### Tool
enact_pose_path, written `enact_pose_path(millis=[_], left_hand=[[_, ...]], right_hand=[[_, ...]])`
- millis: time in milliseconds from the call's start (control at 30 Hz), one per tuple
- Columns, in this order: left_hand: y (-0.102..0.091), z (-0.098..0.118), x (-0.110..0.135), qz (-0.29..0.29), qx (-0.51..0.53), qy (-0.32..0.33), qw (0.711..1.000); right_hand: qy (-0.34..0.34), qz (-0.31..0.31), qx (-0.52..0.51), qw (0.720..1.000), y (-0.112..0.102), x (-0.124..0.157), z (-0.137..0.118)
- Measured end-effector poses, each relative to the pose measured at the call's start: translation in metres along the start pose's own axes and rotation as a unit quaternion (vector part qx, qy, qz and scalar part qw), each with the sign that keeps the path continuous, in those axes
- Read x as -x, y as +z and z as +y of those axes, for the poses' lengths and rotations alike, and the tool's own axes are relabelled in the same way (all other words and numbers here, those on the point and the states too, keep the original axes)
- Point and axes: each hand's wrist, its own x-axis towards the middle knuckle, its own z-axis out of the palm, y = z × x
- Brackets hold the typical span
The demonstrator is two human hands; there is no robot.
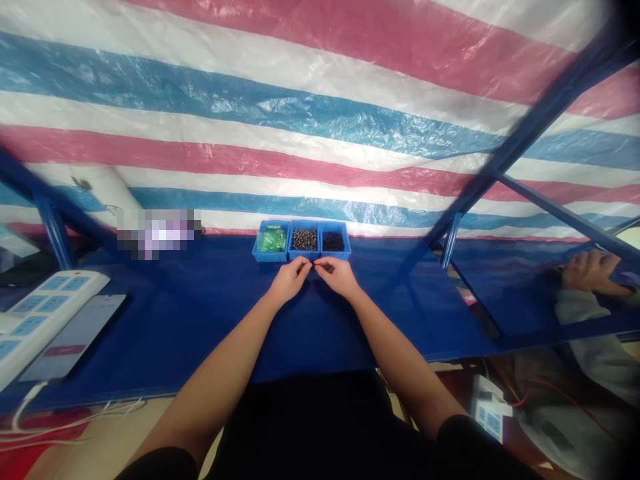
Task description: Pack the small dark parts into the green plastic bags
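Observation:
My left hand [292, 277] and my right hand [336, 275] meet fingertip to fingertip just in front of three small blue bins. Both are closed in a pinch; whatever sits between the fingers is too small to make out. In the left bin [257, 255] lie green pieces [273, 238] in clear plastic. Small metallic brown-grey parts [305, 239] fill the middle bin [304, 255]. Small black parts [333, 241] are heaped in the right bin [345, 255].
On the left of the blue table [210, 320] lie a white power strip [55, 300] and a phone [75, 340] with a cable. A striped plastic sheet [300, 140] hangs behind. Blue frame bars [453, 241] stand at the right, beyond which another person's hands [593, 272] show.

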Motion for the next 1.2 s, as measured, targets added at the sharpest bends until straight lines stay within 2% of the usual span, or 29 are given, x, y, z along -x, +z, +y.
enact_pose_path(millis=[1200], left_hand=[[-0.0002, 0.0012, 0.0013, 0.001, 0.005, 0.010, 1.000]], right_hand=[[0.003, -0.006, -0.005, 1.000, -0.0013, 0.0003, -0.0052]])
